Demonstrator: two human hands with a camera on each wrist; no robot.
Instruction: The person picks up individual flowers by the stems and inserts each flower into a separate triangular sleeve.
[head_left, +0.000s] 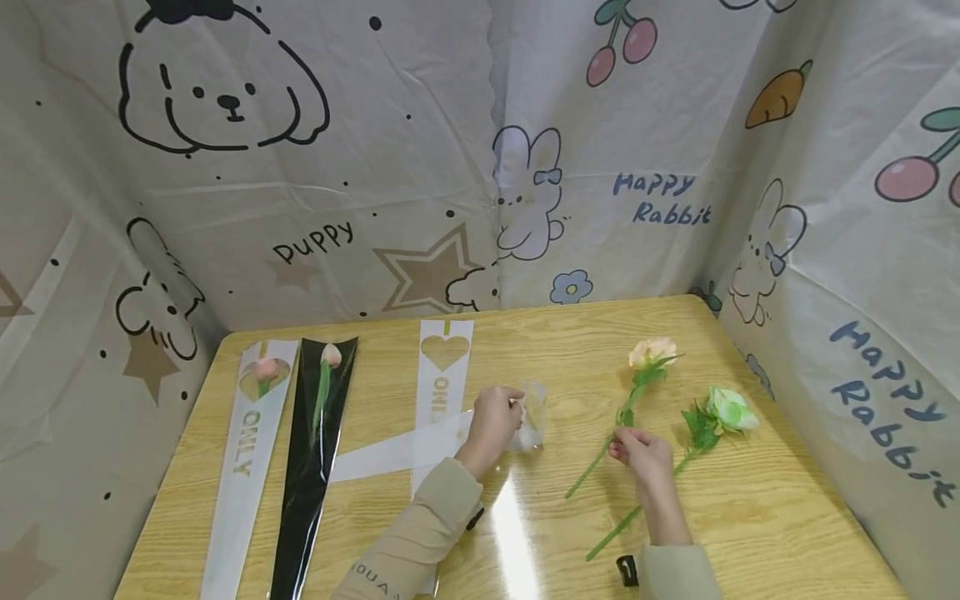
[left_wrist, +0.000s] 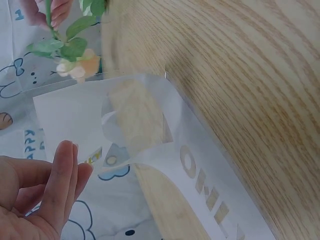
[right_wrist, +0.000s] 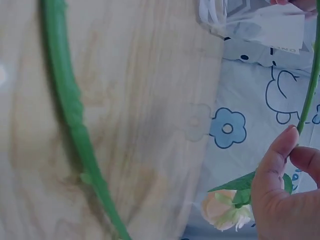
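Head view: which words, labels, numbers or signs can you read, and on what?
"Puppy": back cloth.
"Happy Rabbit": back cloth, further right.
"Happy Rabbit": right-side cloth.
"ONLY": far-left white wrapper.
"ON", rest covered or unclear: middle white wrapper.
"DUA", partial, neighbouring letters unclear: person's left sleeve.
No numbers legible.

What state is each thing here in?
Left hand: pinching raised sleeve
Raised sleeve: no flower showing
Right hand: pinching peach rose
Peach rose: bloom open
Green rose: bloom open, lying
Left white sleeve: pink tulip inside
Middle white sleeve: no flower showing
Black sleeve: pale tulip showing
Black item: lying loose
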